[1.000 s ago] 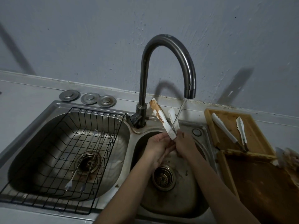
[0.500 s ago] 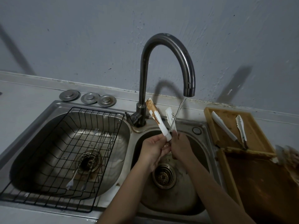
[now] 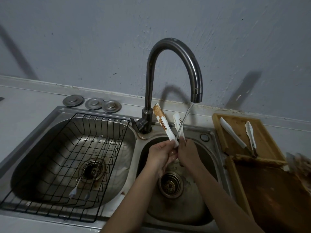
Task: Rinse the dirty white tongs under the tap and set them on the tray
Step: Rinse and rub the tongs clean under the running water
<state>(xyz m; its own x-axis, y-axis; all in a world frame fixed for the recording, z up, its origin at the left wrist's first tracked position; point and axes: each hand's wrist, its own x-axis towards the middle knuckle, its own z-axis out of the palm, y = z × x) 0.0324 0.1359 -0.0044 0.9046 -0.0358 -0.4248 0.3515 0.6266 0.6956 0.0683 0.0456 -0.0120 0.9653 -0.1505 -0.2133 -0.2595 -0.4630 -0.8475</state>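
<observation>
Both hands meeting over the right sink basin (image 3: pixel 208 195). Left hand (image 3: pixel 161 155) curled round the lower end of the white tongs (image 3: pixel 165 126); right hand (image 3: pixel 188 153) gripping the same end from the right side. Tongs held upright, arms splayed in a V toward the far wall; left arm smeared brown, right arm nearly clean. Thin water stream from the tap (image 3: pixel 175 52) falling slantwise across the right tong arm.

Drain strainer (image 3: pixel 170 184) directly below the hands; basin floor stained. Left basin holding a black wire rack (image 3: pixel 70 165), with two long utensils (image 3: pixel 84 180) lying in it. Three metal discs (image 3: pixel 92 103) in a row on the far ledge, left of the tap base. Wooden tray (image 3: pixel 267 133) to the right, carrying another pair of white tongs (image 3: pixel 239 137). Dark wooden board (image 3: pixel 272 195) nearer, touching the tray. Grey steel counter; scuffed grey wall behind; dim light.
</observation>
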